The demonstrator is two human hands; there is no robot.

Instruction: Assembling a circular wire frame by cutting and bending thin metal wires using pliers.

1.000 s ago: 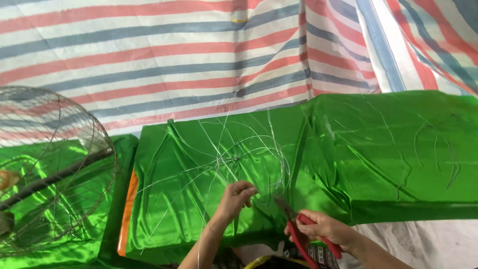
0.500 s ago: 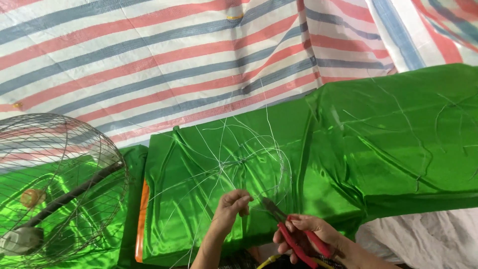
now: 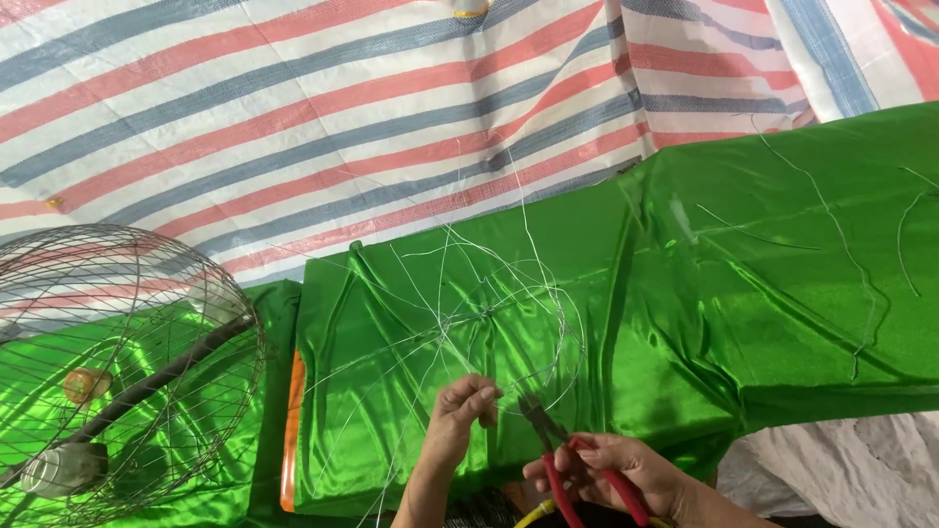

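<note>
We see the left hand [image 3: 458, 411] raised with its fingers curled, the thumb and fingertips [image 3: 486, 396] pinched on a thin strand of the wire frame [image 3: 489, 318]. That frame is a loose web of pale wires, with rings and spokes meeting at a small knot above and just beyond the left fingertips, and it spreads over the green satin cloth [image 3: 685, 293] behind both hands.

The right hand [image 3: 616, 469] is clenched around the red handles of a pair of pliers [image 3: 572, 455]. The dark nose of the pliers points up and to the left, ending just beside the left fingertips, at the lower arc of the frame. We cannot tell whether the nose actually bites a wire.

Below the right fingers a bit of yellow cable [image 3: 533, 510] shows at the picture's edge. Well away to the left of the left fingers stands a round metal fan guard [image 3: 127, 362], with a dark bar crossing it. An orange edge [image 3: 291, 430] shows along the left side of the cloth, between the fan guard and the left hand. Far beyond the fingers hangs a tarpaulin [image 3: 293, 108] striped red, blue and white.
</note>
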